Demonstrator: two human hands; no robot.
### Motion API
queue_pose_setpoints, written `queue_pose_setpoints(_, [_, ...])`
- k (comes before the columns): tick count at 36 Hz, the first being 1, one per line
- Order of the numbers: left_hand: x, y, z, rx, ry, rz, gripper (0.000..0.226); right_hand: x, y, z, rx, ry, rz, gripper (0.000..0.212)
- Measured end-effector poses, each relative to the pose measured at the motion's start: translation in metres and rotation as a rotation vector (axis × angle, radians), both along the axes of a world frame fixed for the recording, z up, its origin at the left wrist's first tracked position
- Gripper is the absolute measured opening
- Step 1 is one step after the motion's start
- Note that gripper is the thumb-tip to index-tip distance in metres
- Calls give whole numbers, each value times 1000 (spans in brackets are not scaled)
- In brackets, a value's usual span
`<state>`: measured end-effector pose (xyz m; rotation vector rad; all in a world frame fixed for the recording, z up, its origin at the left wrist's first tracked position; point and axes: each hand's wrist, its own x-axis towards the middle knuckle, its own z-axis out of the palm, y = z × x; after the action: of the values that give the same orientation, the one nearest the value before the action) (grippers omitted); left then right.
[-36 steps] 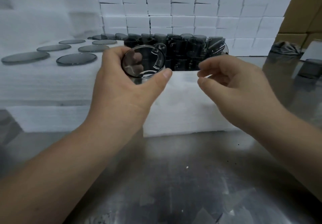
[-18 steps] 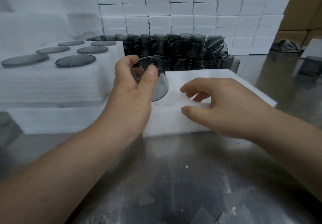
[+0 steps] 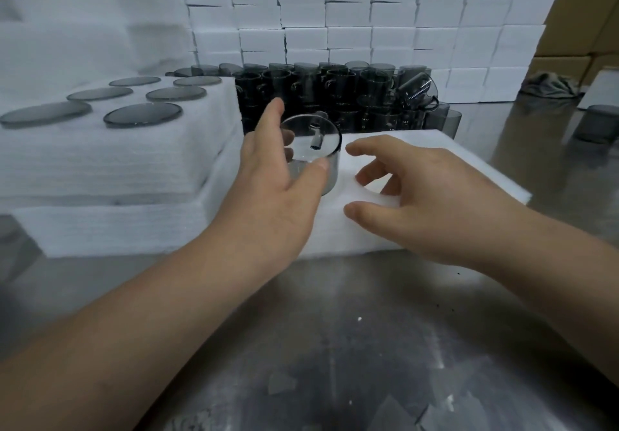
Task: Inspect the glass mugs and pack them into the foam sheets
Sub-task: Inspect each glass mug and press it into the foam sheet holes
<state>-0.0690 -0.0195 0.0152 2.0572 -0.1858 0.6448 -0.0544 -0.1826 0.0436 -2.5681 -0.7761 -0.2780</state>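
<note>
My left hand (image 3: 274,182) grips a smoky grey glass mug (image 3: 316,152) by its side, base up, its handle facing away, low over the left part of a white foam sheet stack (image 3: 469,176). My right hand (image 3: 415,196) hovers over the same foam just right of the mug, fingers spread and holding nothing. Behind the foam stands a dense group of dark glass mugs (image 3: 335,95), stacked in two layers.
A taller foam stack (image 3: 117,162) on the left carries several grey glass lids (image 3: 142,115). White foam boxes (image 3: 351,18) wall the back, cardboard cartons (image 3: 576,28) stand at right. One more mug (image 3: 594,124) sits far right on the steel table (image 3: 335,347).
My left hand lowered the mug from eye level toward the foam and turned it base up. My right hand dropped onto the foam area and spread its fingers.
</note>
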Motion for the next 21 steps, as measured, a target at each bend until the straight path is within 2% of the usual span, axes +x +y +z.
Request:
queue_pose_setpoints(2, [0, 1, -3, 33, -24, 30, 68, 1, 0, -1, 4, -4, -2, 69])
queue_pose_setpoints(8, [-3, -1, -3, 70, -64, 88, 68, 2, 0, -2, 16, -13, -8, 69])
queue_pose_setpoints(21, [-8, -11, 3, 189, 13, 256, 58, 2, 0, -5, 49, -10, 20, 70])
